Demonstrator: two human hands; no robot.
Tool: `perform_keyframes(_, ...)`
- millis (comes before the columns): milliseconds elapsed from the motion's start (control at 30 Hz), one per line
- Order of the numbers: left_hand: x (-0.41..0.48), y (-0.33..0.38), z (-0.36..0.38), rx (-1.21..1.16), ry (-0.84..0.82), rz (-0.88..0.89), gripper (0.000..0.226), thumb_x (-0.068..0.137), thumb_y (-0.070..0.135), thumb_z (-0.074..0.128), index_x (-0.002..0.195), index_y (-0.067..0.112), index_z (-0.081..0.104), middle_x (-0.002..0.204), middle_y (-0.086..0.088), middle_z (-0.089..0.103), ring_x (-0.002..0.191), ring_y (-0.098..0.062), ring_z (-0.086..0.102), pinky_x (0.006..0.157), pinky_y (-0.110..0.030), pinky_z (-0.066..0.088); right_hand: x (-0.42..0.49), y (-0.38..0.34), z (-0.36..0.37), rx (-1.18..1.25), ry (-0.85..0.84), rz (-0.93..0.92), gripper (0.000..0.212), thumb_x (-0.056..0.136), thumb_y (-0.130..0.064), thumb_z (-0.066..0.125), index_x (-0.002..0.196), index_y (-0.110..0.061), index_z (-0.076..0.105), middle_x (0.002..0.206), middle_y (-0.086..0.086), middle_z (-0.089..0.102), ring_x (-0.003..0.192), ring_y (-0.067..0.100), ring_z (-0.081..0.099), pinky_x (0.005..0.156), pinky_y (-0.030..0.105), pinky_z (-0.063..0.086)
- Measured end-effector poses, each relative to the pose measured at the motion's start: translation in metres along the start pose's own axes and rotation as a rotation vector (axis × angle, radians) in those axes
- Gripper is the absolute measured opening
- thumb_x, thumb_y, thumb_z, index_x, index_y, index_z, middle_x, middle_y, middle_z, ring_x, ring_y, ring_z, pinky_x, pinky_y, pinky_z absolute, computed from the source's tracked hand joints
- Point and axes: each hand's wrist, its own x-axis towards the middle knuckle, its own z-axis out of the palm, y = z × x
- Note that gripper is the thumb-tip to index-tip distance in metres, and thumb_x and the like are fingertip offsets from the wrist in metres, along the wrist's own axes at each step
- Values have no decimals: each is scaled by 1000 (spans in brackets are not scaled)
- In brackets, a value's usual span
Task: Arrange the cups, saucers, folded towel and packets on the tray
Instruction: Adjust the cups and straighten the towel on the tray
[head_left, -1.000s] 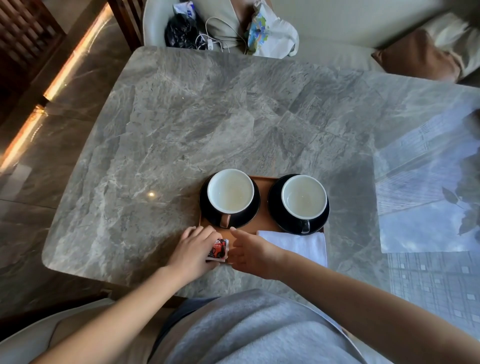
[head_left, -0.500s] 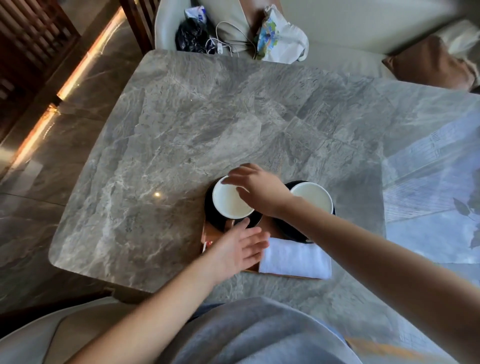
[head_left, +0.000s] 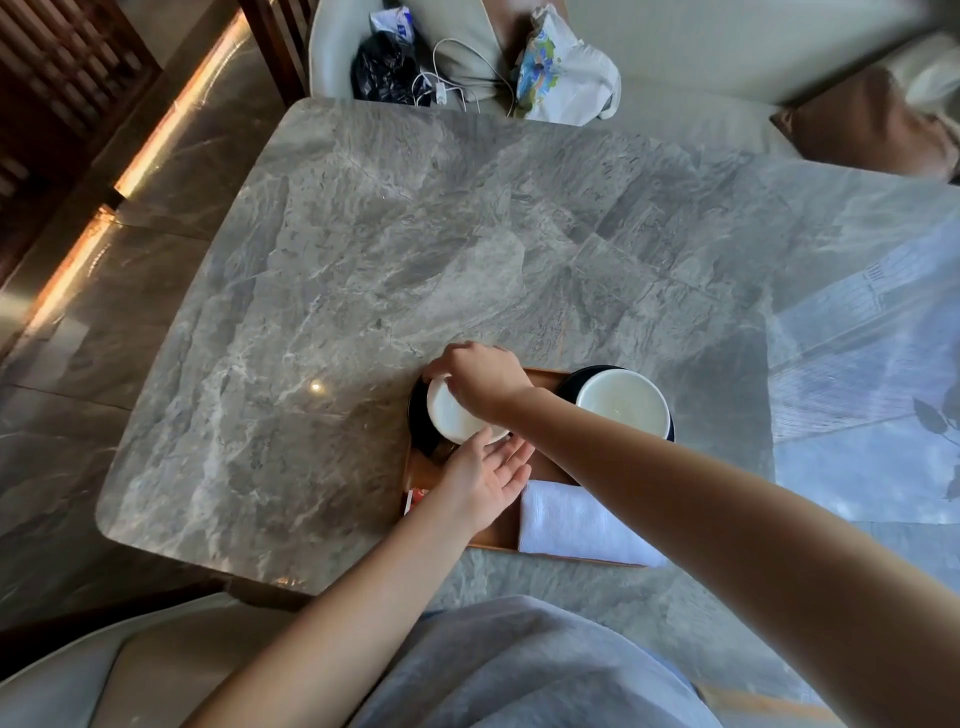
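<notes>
Right hand (head_left: 480, 376) fingers clamped on left cup (head_left: 454, 415) rim, cup tilted on saucer (head_left: 418, 421). Left hand (head_left: 483, 478) flat, fingers apart, near tray (head_left: 498, 530). Advise: turn slowly, seat cup centred.

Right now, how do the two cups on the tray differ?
The left cup is gripped at its rim by the right hand and looks tilted; the right cup stands level and untouched. The left cup is partly hidden by the hand, the right cup fully visible. Both are white inside, on dark saucers.
</notes>
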Motion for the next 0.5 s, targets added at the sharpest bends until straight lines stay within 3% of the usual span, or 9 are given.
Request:
perform_keyframes(100,-4,5,-20,-15,15,-19,26,95,26,46,108,5,53,106,-5,63,93,-16,62,88,-33,45,-3,9,2,95,27,138,44,92,-10,41,121,-36,59,123,2,62,113,28,57,79,36,42)
perform_keyframes(333,-10,20,-34,-40,174,114,12,86,11,64,89,4,55,93,-10,58,100,-25,61,74,-39,51,-12,23,-2,253,22,312,43,90,-12,42,122,-34,58,115,10,65,104,33,59,80,39,48)
perform_keyframes(500,-1,12,-29,90,312,357,12,85,2,61,88,12,54,85,-4,58,76,-15,59,57,-30,55,-23,24,2,323,-18,383,46,81,-5,42,124,-21,49,112,14,63,100,36,59,74,38,47)
